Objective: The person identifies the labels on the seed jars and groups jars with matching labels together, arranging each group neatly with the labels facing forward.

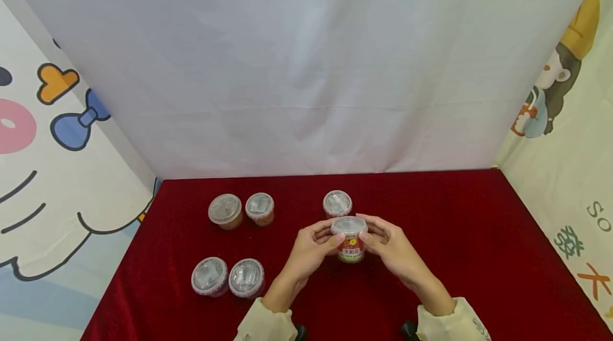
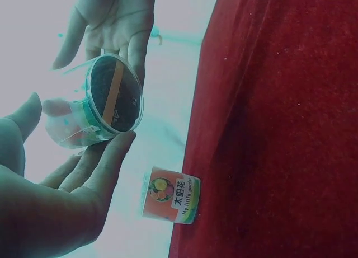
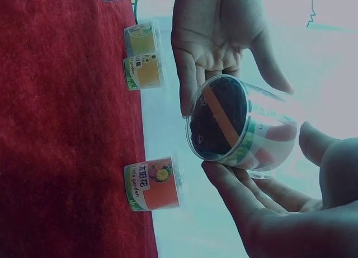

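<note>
Both hands hold a small clear plastic cup (image 1: 350, 245) with a translucent lid, upright and raised off the table. Its label is red and green with a flower picture and reads "My little garden". My left hand (image 1: 308, 253) grips it from the left, thumb at the front, fingers behind and below. From the right, my right hand (image 1: 397, 253) grips it in a mirrored way. Both wrist views show the cup's underside (image 3: 219, 118), dark inside with an orange strip across it. Just behind stands another lidded cup (image 1: 337, 203) with a similar label.
On the red cloth-covered table (image 1: 455, 240), several more lidded cups stand at the left: a back pair (image 1: 225, 210) (image 1: 260, 208) and a front pair (image 1: 209, 276) (image 1: 246, 278). A white curtain (image 1: 306, 75) hangs at the back, and printed cloths flank both sides.
</note>
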Tool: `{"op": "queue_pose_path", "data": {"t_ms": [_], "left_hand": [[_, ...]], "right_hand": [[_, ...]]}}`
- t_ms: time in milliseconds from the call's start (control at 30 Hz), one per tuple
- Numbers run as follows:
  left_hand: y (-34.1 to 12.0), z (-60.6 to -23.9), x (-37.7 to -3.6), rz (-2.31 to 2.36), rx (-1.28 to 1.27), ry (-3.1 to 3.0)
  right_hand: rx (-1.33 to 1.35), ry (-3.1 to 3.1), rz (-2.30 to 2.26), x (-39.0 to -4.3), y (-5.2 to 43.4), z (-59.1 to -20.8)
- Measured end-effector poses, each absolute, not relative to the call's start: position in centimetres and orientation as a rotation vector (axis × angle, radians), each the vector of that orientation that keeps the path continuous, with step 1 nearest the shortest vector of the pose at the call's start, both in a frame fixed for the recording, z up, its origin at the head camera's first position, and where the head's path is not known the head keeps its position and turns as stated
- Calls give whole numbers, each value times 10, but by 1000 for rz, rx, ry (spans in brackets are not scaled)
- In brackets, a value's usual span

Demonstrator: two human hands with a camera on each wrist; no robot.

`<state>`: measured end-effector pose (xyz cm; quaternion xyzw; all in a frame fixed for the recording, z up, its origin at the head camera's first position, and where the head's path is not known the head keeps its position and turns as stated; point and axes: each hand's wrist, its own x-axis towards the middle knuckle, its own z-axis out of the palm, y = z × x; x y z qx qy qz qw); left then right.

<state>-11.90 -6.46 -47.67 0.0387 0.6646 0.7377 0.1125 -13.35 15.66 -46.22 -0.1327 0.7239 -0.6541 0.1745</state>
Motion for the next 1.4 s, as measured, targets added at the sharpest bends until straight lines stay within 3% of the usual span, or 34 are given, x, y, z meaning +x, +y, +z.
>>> {"op": "queue_pose_path", "data": {"t_ms": [633, 1400], "left_hand": [[-49, -467, -131, 2159, 163, 1966], [-39, -455, -147, 2018, 265, 2120]], "right_hand": [[-381, 2107, -1871, -139, 171, -452], [-567, 2144, -1892, -156, 189, -454]]}}
